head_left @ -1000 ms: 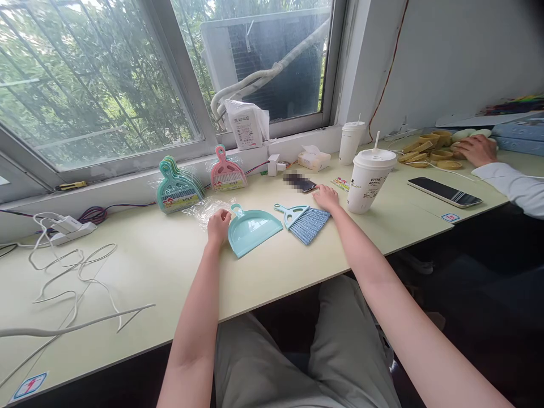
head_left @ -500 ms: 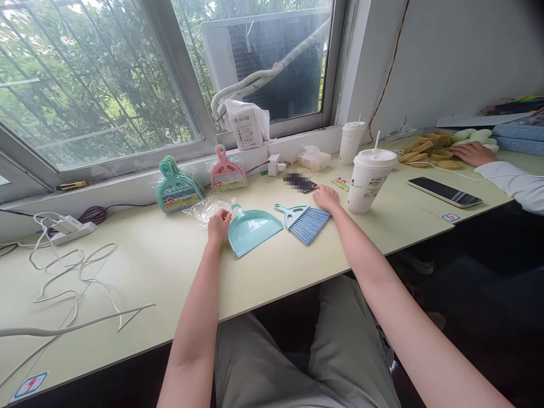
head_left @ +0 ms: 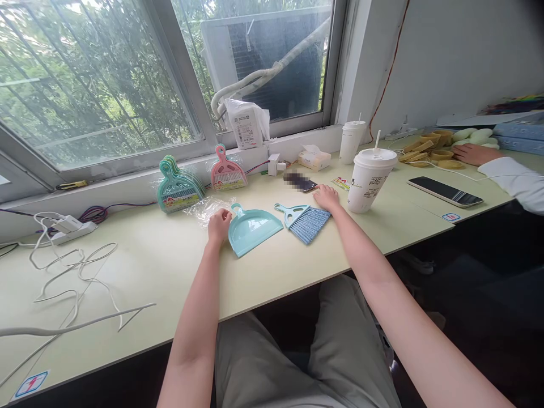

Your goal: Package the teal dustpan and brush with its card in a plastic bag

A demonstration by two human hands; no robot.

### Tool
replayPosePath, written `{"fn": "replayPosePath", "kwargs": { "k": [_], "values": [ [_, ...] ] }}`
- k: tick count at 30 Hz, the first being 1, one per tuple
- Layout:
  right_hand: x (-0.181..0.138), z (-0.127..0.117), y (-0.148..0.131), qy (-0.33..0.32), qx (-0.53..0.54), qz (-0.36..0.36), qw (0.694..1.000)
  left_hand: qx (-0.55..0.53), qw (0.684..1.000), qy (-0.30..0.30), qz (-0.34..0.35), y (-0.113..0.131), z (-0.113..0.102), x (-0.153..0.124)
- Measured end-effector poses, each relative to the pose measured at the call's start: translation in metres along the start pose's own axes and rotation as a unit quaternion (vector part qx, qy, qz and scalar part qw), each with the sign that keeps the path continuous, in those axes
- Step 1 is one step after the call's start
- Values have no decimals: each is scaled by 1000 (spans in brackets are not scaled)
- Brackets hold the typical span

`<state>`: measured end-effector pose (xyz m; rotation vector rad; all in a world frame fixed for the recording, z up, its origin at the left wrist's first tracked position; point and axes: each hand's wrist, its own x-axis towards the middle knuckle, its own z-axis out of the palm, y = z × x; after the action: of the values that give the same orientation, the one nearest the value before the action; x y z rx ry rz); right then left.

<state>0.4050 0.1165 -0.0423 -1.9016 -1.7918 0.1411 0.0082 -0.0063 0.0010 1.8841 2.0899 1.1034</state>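
One dustpan (head_left: 255,229), found on the table (head_left: 148,283) between left hand (head_left: 218,228) and right hand (head_left: 326,198): judged best to rest fingers lightly, not nudging it. At its left edge, saw left fingers half curled, hold impossible to tell. Just right of the dustpan, counted one brush (head_left: 309,225); past that, saw right fingers loosely extended, gripping nothing visible. Farther right, counted two cups (head_left: 368,187); behind the dustpan, one pink set (head_left: 227,170) and several overlapping green sets (head_left: 178,188).

Large lidded cup (head_left: 369,184) with straw (head_left: 377,139) — tissue box (head_left: 313,161) near windowsill (head_left: 297,139) — white power strip (head_left: 80,232) far left
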Motion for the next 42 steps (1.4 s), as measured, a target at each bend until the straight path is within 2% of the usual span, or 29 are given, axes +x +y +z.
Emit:
{"fn": "replayPosePath", "kwargs": {
  "k": [11,13,15,17,18,20,22,24,26,29,32,36,39,42],
  "values": [
    [-4,-4,-4,-5,13,8,1000,7,1000,0,5,0,2,1],
    [-4,-15,-12,19,43,20,999,8,1000,-5,3,1,1,1],
    [-7,-33,-25,74,72,26,994,3,1000,-24,5,2,0,1],
    [-16,-53,-43,97,76,-1,992,1,998,-55,12,2,-1,0],
    [-24,-60,-53,65,66,-32,995,3,998,-69,15,2,-1,0],
    [-43,-66,-73,-53,25,-93,994,16,996,-82,17,2,-1,-1],
    [-63,-60,-91,-136,-58,-135,980,34,996,-80,14,3,-1,-2],
    [-79,-46,-106,-131,-125,-146,973,63,995,-75,0,4,-2,-2],
    [-88,-33,-116,-100,-147,-151,973,98,992,-75,-24,5,-3,-3],
    [-88,-23,-120,-84,-116,-161,976,128,986,-92,-56,6,-7,-2],
    [-82,-23,-115,-76,-86,-151,982,143,982,-109,-58,8,-9,-3],
    [-77,-27,-110,3,-11,-120,993,154,978,-134,-41,23,-5,-6],
    [-82,-29,-114,35,52,-144,988,117,973,-191,-61,46,7,-16],
    [-92,-28,-122,-13,52,-214,975,11,959,-283,12,73,22,-31]
  ]
}}
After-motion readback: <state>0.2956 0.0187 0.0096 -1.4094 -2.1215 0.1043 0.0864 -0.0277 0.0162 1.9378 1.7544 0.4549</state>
